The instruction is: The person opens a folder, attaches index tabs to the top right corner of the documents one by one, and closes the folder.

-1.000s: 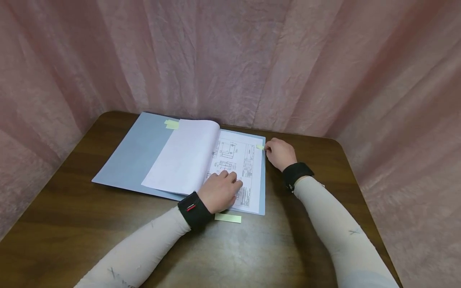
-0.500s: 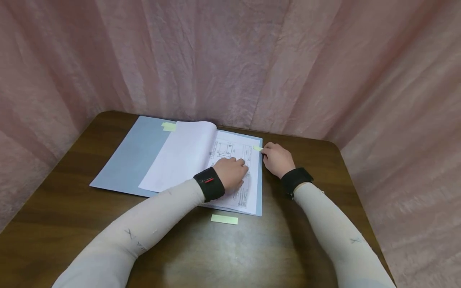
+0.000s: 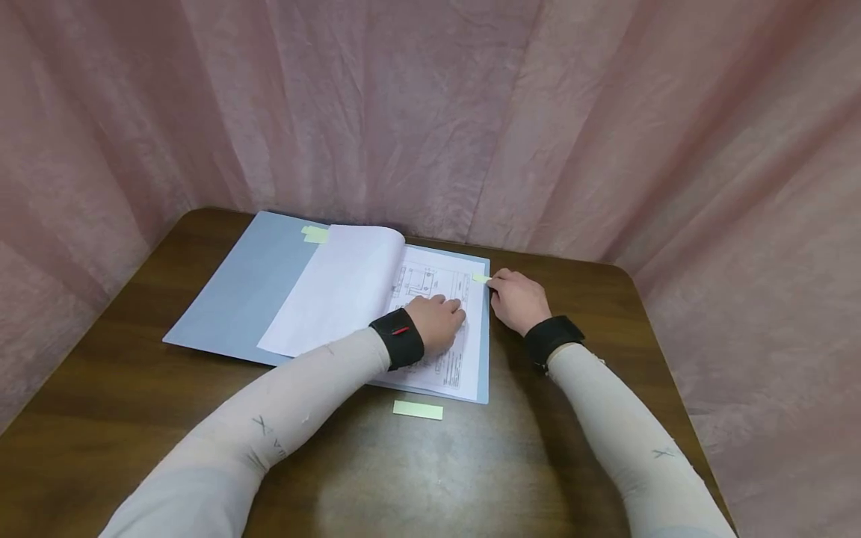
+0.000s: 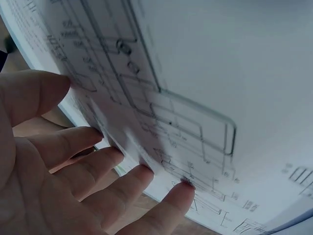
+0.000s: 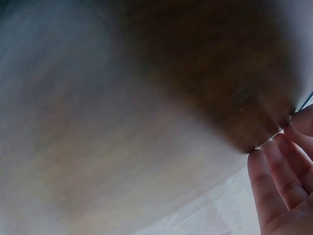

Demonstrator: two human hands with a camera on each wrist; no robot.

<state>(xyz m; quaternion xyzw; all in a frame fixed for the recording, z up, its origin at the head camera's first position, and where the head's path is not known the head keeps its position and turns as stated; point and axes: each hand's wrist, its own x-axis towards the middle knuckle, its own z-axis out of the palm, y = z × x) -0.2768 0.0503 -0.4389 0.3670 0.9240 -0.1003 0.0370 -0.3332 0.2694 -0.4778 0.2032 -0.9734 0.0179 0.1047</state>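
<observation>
Left hand (image 3: 437, 323): fingers extended, tips on technical drawing (image 3: 418, 282). Right hand (image 3: 519, 300): fingers pinching pale-green sticky tab (image 3: 480, 278) at drawing's 2 o'clock edge. Similar strip (image 3: 418, 410) on surface (image 3: 518, 463), drawing's 6 o'clock.

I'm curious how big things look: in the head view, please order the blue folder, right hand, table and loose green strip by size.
Table, largest
Blue folder
Right hand
Loose green strip, smallest

Office-like work place, pink curtain (image 3: 430, 112) behind and at both sides; wooden table (image 3: 471, 478), blue folder (image 3: 229, 291), printed drawing (image 3: 422, 281)
</observation>
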